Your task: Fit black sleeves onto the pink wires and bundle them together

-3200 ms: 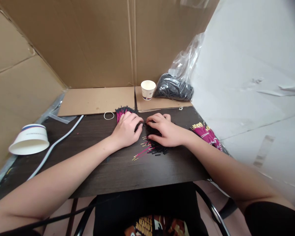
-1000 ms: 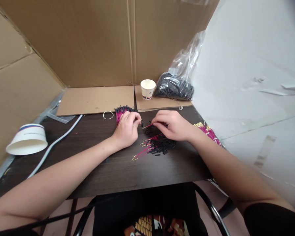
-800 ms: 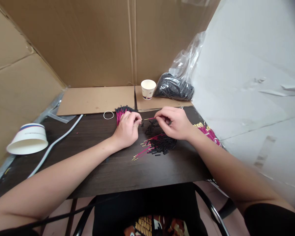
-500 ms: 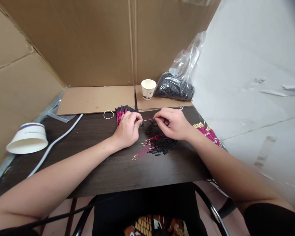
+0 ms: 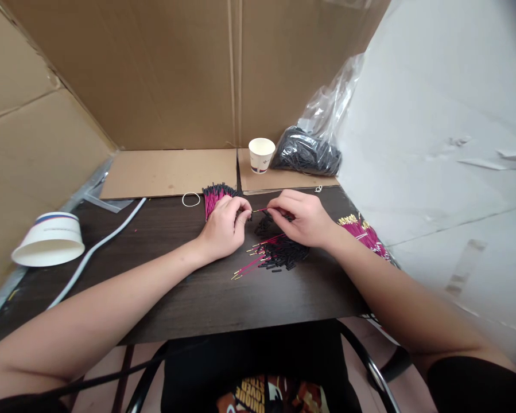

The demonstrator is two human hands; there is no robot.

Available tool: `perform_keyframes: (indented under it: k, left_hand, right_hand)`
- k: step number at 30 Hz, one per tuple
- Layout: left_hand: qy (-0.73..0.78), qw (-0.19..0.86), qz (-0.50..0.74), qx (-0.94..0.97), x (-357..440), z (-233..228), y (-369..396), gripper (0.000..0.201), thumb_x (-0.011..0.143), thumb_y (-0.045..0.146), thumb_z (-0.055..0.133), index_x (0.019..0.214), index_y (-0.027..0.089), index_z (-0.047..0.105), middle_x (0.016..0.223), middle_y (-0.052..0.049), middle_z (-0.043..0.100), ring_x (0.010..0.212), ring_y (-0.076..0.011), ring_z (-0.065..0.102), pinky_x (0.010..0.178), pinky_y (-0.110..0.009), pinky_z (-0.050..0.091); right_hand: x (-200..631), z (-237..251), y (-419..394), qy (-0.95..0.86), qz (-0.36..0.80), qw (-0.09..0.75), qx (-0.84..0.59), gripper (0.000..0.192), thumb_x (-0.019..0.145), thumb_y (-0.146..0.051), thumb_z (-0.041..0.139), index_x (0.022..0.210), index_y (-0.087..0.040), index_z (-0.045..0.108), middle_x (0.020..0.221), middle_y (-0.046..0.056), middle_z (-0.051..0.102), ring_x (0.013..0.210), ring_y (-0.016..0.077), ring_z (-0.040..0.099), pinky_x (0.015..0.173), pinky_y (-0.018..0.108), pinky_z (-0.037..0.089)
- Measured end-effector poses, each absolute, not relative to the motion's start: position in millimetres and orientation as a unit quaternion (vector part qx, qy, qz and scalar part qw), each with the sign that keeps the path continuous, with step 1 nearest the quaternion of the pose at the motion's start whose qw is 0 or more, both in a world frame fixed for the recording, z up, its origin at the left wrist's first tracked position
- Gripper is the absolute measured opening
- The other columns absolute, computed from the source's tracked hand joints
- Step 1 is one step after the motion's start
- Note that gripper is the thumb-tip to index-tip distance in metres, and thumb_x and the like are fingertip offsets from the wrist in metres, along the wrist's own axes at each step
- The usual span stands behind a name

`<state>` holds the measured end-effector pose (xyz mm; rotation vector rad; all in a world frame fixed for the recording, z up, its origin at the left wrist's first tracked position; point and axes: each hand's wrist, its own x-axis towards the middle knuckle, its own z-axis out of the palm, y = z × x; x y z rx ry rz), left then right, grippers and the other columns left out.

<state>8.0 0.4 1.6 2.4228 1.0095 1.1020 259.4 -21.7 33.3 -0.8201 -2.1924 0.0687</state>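
Well left of the pile of black sleeves (image 5: 288, 251) on the table (image 5: 189, 307), I have a paper cup (image 5: 46, 241) and a pale cable (image 5: 98, 249). Nearer to that pile, beyond it and to its left, a white band (image 5: 191, 199) lies beside my bunch of sleeved wires (image 5: 214, 196), pink with black ends; I take these as the part done, though my wrist and knuckles hide how many there are. My left hand (image 5: 227, 225) partly covers the bunch, thumb and forefinger pinched together; a dark bit shows at the tips, which I judge to be one sleeve. Just behind the pile, my right hand (image 5: 301, 218) pinches a single pink wire (image 5: 261, 210) between thumb and forefinger, its gold tip at my left fingertips. I can't tell whether tip and sleeve have met, so I'd call this piece unfinished. A few loose wires (image 5: 248, 267) poke out from the pile's left side, tips bare gold. Well to the right of the pile lies a tied bundle (image 5: 364, 234) with uncovered gold ends, so by my reckoning plenty is left.
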Motion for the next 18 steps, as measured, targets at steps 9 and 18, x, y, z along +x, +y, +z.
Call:
perform_keyframes:
  k: [9, 18]
  left_hand:
    - [0.354, 0.173, 0.408, 0.824, 10.4, 6.0, -2.7, 0.012, 0.106, 0.012, 0.057, 0.100, 0.020, 0.064, 0.090, -0.004, 0.070, 0.088, -0.0217, 0.064, 0.082, -0.036, 0.053]
    - [0.360, 0.208, 0.433, 0.800, 12.2, 5.7, -5.2, 0.010, 0.107, 0.017, 0.060, 0.102, 0.020, 0.067, 0.090, -0.004, 0.073, 0.081, -0.0191, 0.066, 0.076, -0.033, 0.052]
  right_hand:
    - [255.7, 30.6, -22.8, -0.858, 0.028, 0.405, -0.315, 0.015, 0.110, -0.016, 0.059, 0.108, -0.020, 0.074, 0.088, 0.005, 0.071, 0.075, 0.0181, 0.064, 0.069, 0.034, 0.055]
    - [252.5, 29.1, -24.2, -0.851, 0.047, 0.418, -0.314, 0.015, 0.110, -0.016, 0.060, 0.108, -0.020, 0.075, 0.090, 0.005, 0.073, 0.073, 0.0169, 0.062, 0.069, 0.033, 0.054]
